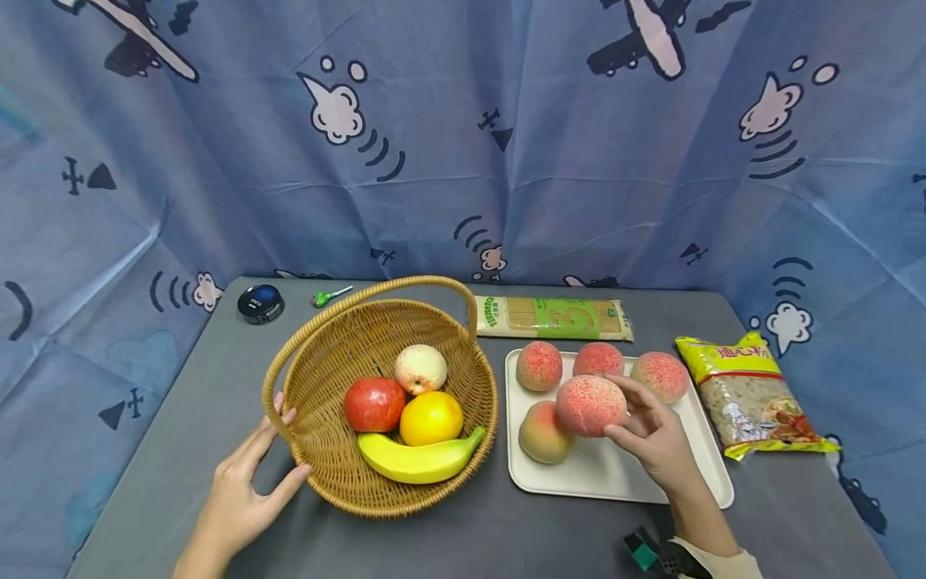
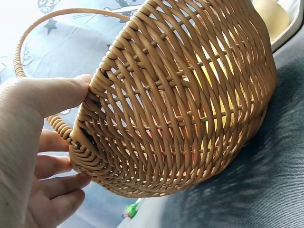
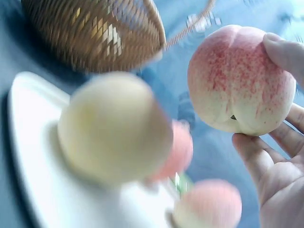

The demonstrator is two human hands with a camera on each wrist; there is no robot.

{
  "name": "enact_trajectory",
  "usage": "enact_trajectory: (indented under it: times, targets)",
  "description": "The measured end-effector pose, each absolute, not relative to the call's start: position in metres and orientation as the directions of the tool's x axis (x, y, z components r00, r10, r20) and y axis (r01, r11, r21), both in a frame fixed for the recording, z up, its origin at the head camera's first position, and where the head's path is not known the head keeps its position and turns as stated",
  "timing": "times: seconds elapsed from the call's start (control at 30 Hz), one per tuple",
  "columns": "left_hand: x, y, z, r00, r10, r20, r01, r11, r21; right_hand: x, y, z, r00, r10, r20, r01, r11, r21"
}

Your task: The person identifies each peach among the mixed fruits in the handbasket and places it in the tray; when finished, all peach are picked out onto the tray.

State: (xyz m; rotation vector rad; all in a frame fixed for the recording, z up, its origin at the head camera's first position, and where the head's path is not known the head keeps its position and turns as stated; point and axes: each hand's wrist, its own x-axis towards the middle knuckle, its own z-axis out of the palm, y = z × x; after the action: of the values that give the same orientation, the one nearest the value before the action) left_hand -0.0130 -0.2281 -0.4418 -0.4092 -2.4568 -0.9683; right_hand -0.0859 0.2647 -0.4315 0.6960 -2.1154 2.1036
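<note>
A wicker basket [image 1: 340, 482] [image 2: 180, 104] with a hoop handle stands on the grey table. It holds a red apple [image 1: 373, 404], a pale apple [image 1: 420, 368], an orange [image 1: 431, 417] and a banana [image 1: 419, 458]. My left hand [image 1: 284, 444] [image 2: 71, 137] clasps the basket's left wall by the handle base, thumb against the weave. My right hand [image 1: 629, 414] [image 3: 270, 104] grips a pink peach [image 1: 589, 404] [image 3: 240, 78] just above the white tray [image 1: 615, 474] [image 3: 28, 156]. Several more peaches lie on the tray, one of them yellowish [image 1: 542, 434] [image 3: 114, 126].
Behind the tray lies a flat noodle pack [image 1: 553, 318]. A yellow bag of pasta [image 1: 748, 394] lies right of the tray. A black round tin [image 1: 260, 303] and a green lollipop [image 1: 329, 296] sit at the back left. Blue printed cloth [image 1: 463, 161] walls in the table.
</note>
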Motion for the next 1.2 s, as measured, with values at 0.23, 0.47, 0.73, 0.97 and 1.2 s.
enact_trajectory:
  times: [0.23,0.47,0.73,0.97,1.2]
  targets:
    - [-0.013,-0.228,-0.441,-0.854,0.099,0.510,0.419,0.712,0.564,-0.075,0.289,-0.461,-0.962,-0.106,0.252,-0.258,0.056,-0.964]
    - [-0.012,-0.226,-0.438,-0.855,0.093,0.510,0.415,0.711,0.567,-0.077,0.302,-0.481,-0.977,-0.109,0.182,-0.193,0.098,-0.976]
    - [-0.013,-0.227,-0.440,-0.856,0.094,0.508,0.414,0.713,0.566,-0.082,0.312,-0.498,-0.979,-0.168,0.114,-0.149,0.217,-0.965]
    - [-0.014,-0.227,-0.441,-0.850,0.101,0.518,0.429,0.703,0.567,-0.078,0.326,-0.493,-0.965,-0.258,0.040,-0.102,0.232,-0.967]
    - [-0.014,-0.228,-0.441,-0.848,0.102,0.521,0.433,0.699,0.569,-0.074,0.334,-0.489,-0.940,-0.339,-0.039,-0.039,0.221,-0.975]
